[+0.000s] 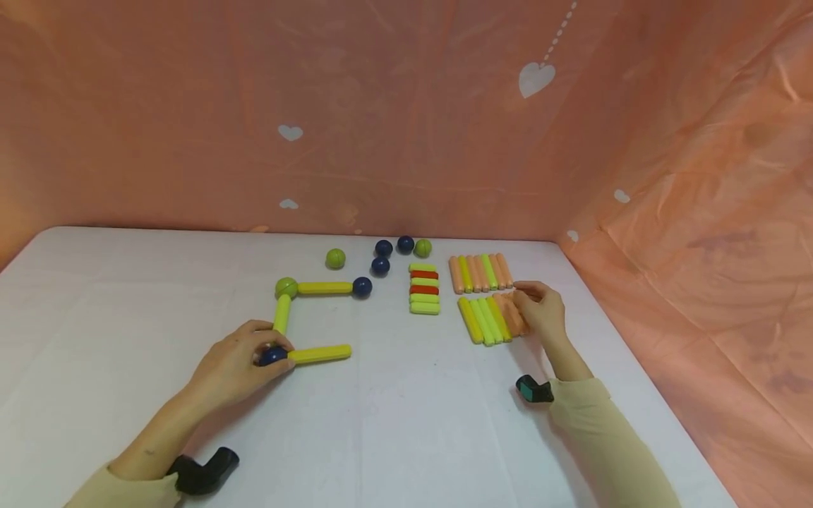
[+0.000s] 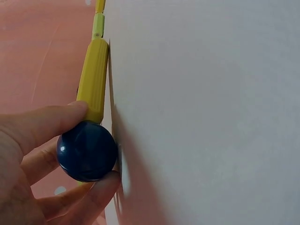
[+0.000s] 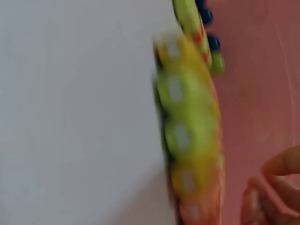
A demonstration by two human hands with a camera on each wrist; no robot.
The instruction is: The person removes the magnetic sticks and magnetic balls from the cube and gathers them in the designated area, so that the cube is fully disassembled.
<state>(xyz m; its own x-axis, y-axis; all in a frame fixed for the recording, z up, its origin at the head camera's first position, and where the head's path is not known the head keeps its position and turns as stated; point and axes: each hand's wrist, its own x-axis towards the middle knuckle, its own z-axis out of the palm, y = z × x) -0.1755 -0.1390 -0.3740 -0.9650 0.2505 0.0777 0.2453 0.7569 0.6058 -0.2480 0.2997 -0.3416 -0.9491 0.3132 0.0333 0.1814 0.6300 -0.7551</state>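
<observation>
My left hand (image 1: 244, 356) pinches a dark blue ball (image 2: 88, 151) at the lower corner of a joined frame. The thumb also touches the yellow rod (image 1: 320, 354) that sticks out rightward from this ball. Up from the same corner runs a lime rod (image 1: 282, 312) to a green ball (image 1: 286, 287). From there another yellow rod (image 1: 324, 288) leads to a second dark blue ball (image 1: 362, 287). My right hand (image 1: 542, 310) is at the right end of the lower row of rods, beside the orange rods (image 1: 509, 315). In the blurred right wrist view its fingers are bent loosely, with no rod visible between them.
Behind the frame lie a loose green ball (image 1: 335, 258), several dark blue balls (image 1: 380, 266) and another green ball (image 1: 423, 248). Short lime and red rods (image 1: 424, 290) form a column. An upper row of longer rods (image 1: 481, 273) lies farther back. An orange cloth (image 1: 406, 120) hangs behind the white table (image 1: 394, 423).
</observation>
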